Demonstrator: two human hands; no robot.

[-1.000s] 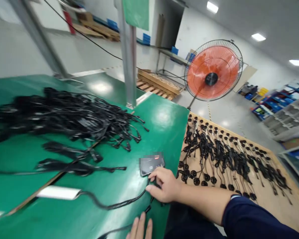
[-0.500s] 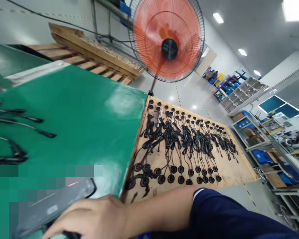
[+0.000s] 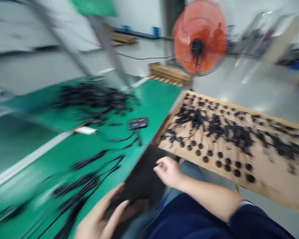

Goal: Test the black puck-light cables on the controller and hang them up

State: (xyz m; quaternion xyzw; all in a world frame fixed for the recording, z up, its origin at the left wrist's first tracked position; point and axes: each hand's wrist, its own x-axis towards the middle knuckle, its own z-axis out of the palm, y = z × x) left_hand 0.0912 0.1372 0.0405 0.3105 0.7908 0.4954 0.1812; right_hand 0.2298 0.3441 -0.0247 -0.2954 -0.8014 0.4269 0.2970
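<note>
The view is smeared by motion. My left hand (image 3: 99, 215) is low at the green table's near edge, fingers stretched out against a dark flat thing (image 3: 142, 186) that I cannot make out. My right hand (image 3: 168, 171) hovers above that dark thing, off the table, with its fingers loosely curled and blurred; nothing shows in them. A small black device with a red display (image 3: 138, 123) lies on the green table (image 3: 64, 152), well beyond both hands. Loose black cables (image 3: 89, 179) lie left of my left hand.
A big heap of black cables (image 3: 94, 96) sits at the table's back. A white block (image 3: 86, 130) lies on a cable. To the right, a wooden board (image 3: 269, 179) carries several black cables with round ends. An orange fan (image 3: 199, 36) stands behind.
My right hand has left the black device and pulled back off the table towards me. The view swung back left and lower, and my left hand shows again.
</note>
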